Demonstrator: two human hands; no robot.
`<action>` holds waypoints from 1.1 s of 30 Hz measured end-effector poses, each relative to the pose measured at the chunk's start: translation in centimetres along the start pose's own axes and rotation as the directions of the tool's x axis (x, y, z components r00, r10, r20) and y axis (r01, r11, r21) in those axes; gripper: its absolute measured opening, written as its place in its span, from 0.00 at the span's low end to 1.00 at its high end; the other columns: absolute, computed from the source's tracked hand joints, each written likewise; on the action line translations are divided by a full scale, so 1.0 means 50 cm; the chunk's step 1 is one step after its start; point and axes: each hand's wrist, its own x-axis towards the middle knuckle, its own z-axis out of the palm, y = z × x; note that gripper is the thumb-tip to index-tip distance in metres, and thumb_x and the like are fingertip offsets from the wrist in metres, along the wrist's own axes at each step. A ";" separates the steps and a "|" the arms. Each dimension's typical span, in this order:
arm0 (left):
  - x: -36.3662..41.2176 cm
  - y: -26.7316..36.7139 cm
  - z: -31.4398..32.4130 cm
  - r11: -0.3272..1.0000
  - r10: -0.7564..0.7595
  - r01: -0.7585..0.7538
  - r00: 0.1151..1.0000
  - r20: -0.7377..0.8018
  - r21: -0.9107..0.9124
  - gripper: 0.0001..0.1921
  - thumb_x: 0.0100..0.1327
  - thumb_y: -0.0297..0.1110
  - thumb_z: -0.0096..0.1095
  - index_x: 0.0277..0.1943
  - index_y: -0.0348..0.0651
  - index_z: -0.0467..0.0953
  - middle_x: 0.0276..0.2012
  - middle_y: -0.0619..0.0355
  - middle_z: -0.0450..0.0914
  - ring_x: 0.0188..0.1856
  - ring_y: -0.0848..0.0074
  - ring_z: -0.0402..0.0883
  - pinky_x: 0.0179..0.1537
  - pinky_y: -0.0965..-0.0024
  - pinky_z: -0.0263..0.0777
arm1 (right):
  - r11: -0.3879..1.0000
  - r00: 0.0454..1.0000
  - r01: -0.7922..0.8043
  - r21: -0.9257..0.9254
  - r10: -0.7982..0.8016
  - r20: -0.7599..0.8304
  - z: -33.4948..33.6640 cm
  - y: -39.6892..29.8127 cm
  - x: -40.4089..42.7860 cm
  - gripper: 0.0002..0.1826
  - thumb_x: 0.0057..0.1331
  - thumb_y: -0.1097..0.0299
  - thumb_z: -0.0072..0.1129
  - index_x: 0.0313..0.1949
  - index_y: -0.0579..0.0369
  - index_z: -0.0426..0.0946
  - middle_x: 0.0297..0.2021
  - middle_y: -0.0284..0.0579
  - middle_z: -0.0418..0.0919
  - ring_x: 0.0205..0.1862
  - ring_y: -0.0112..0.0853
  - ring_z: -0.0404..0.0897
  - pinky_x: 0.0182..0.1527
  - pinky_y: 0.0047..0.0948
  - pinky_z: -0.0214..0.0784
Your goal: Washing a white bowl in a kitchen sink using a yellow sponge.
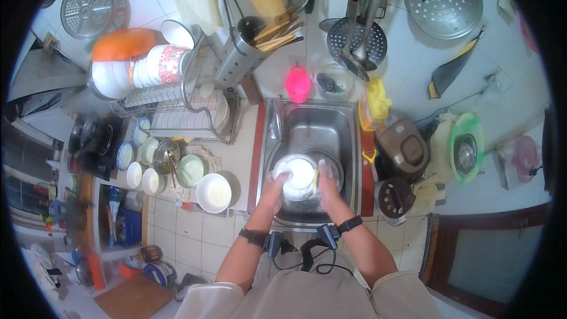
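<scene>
Over a stainless steel sink [315, 129], my left hand [276, 189] grips the left rim of a white bowl [297, 178], its thumb on the bowl's edge. At the bowl's right side, my right hand [327, 186] holds a yellowish sponge [316, 181] against it. White suds seem to cover the bowl and my fingers. Beneath the bowl, partly hidden, a round metal pan or basin [339, 169] lies in the sink. The faucet [275, 119] stands at the sink's back left corner.
Left of the sink, the counter bears a large white bowl [214, 192], a green bowl [190, 171], a metal bowl [166, 156] and a dish rack [190, 130]. A pink cup [298, 84] stands behind the sink. On the right are a yellow peeler [369, 157] and a brown rice cooker [402, 144].
</scene>
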 end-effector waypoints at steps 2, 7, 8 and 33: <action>0.018 -0.013 -0.019 0.987 -0.053 0.058 0.998 0.036 -0.151 0.27 0.67 0.29 0.66 0.66 0.32 0.67 0.58 0.49 0.79 0.60 0.62 0.81 0.61 0.57 0.76 | 0.992 0.994 0.096 -0.087 -0.100 -0.044 0.007 0.041 0.001 0.34 0.78 0.42 0.46 0.60 0.65 0.73 0.58 0.59 0.78 0.60 0.45 0.76 0.61 0.39 0.67; -0.011 0.001 -0.002 0.997 -0.074 0.073 0.996 0.050 0.026 0.28 0.66 0.29 0.66 0.66 0.33 0.67 0.59 0.48 0.79 0.60 0.62 0.81 0.59 0.55 0.78 | 0.950 0.976 0.206 -0.233 -0.216 -0.014 -0.015 0.031 0.061 0.37 0.77 0.39 0.43 0.54 0.69 0.78 0.52 0.69 0.81 0.59 0.59 0.78 0.62 0.47 0.67; -0.009 -0.004 0.018 0.991 -0.086 0.077 0.993 0.078 0.112 0.28 0.66 0.29 0.67 0.66 0.33 0.67 0.58 0.49 0.79 0.60 0.62 0.81 0.59 0.55 0.79 | 0.928 0.968 0.236 -0.290 -0.251 -0.016 -0.045 0.057 0.123 0.37 0.76 0.39 0.45 0.52 0.70 0.80 0.49 0.70 0.83 0.57 0.60 0.80 0.60 0.47 0.69; -0.050 -0.024 0.087 0.924 0.053 -0.072 0.997 0.061 0.374 0.34 0.61 0.35 0.74 0.67 0.35 0.65 0.58 0.51 0.78 0.56 0.71 0.81 0.54 0.67 0.78 | 0.971 0.965 0.223 -0.081 -0.209 0.160 -0.143 -0.004 0.068 0.35 0.77 0.41 0.50 0.64 0.65 0.74 0.58 0.51 0.79 0.62 0.37 0.74 0.66 0.34 0.63</action>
